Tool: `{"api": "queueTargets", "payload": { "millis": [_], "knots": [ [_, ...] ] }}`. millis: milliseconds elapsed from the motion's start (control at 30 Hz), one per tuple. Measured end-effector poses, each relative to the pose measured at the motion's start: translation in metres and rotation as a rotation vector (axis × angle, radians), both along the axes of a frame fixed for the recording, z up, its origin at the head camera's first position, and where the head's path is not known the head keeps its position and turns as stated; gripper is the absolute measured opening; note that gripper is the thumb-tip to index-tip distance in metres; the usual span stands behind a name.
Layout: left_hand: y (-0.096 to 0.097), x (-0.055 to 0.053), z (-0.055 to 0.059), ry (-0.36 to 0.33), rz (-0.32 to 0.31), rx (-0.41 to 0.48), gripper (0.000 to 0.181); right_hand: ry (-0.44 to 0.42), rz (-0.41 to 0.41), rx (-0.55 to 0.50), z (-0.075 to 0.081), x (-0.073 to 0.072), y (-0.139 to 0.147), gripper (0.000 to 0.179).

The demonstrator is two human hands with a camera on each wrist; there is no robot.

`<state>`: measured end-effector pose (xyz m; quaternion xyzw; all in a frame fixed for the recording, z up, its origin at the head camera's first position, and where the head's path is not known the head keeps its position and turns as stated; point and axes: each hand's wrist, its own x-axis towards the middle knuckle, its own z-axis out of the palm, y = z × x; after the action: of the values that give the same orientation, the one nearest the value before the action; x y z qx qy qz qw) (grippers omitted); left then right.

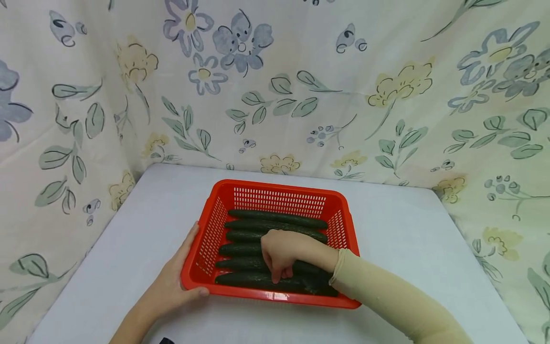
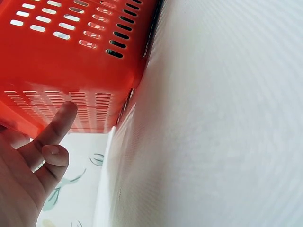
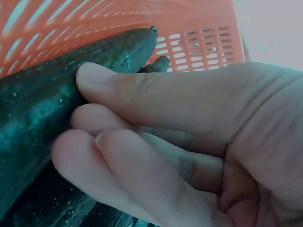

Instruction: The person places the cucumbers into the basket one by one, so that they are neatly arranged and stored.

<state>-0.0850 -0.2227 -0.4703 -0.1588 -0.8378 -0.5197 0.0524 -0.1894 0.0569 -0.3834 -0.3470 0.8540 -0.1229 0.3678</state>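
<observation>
A red plastic basket (image 1: 279, 297) with slotted walls holds several long dark green cucumbers (image 1: 279, 218), laid side by side from left to right. My right hand (image 1: 281, 251) reaches into it, knuckles up, and pinches the frontmost cucumber (image 1: 240, 279) near its middle. In the right wrist view the thumb (image 3: 97, 78) lies against that cucumber's side, the other fingers curled beside it. My left hand (image 1: 174, 284) rests at the basket's front left corner, thumb by the front rim and nearly straight fingers along the left side. One fingertip (image 2: 68, 109) touches the slotted wall.
The basket stands on a white tabletop (image 1: 399, 239). Floral cloth (image 1: 292, 129) hangs behind the table and along both sides. A small black object (image 1: 166, 340) shows at the bottom edge of the head view.
</observation>
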Motion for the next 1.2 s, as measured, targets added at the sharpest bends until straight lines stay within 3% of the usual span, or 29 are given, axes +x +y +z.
{"api": "queueTargets", "payload": {
  "millis": [133, 200, 333, 400, 600, 900, 1200],
  "knots": [
    [0.000, 0.001, -0.001, 0.001, 0.001, 0.002, 0.129, 0.012, -0.041, 0.019, -0.003, -0.001, 0.000, 0.027],
    [0.000, 0.001, -0.002, 0.001, 0.006, 0.000, 0.130, 0.023, -0.024, 0.018, -0.003, -0.004, 0.001, 0.027],
    [0.001, 0.000, -0.001, 0.000, 0.006, -0.013, 0.131, 0.006, 0.003, -0.084, 0.004, -0.015, 0.014, 0.023],
    [0.001, -0.001, 0.000, 0.005, 0.003, -0.020, 0.131, -0.014, -0.052, -0.181, 0.012, -0.022, 0.025, 0.018],
    [0.001, -0.002, 0.000, 0.002, 0.009, -0.040, 0.131, 0.039, -0.350, -0.420, 0.029, -0.038, 0.059, 0.014],
    [-0.002, -0.001, 0.004, -0.024, 0.028, -0.082, 0.132, 0.089, -0.470, -0.471, 0.021, -0.046, 0.073, 0.014],
    [0.001, 0.004, 0.005, -0.068, 0.061, -0.157, 0.134, 0.198, -0.586, -0.439, 0.030, -0.032, 0.080, 0.020]
  ]
}}
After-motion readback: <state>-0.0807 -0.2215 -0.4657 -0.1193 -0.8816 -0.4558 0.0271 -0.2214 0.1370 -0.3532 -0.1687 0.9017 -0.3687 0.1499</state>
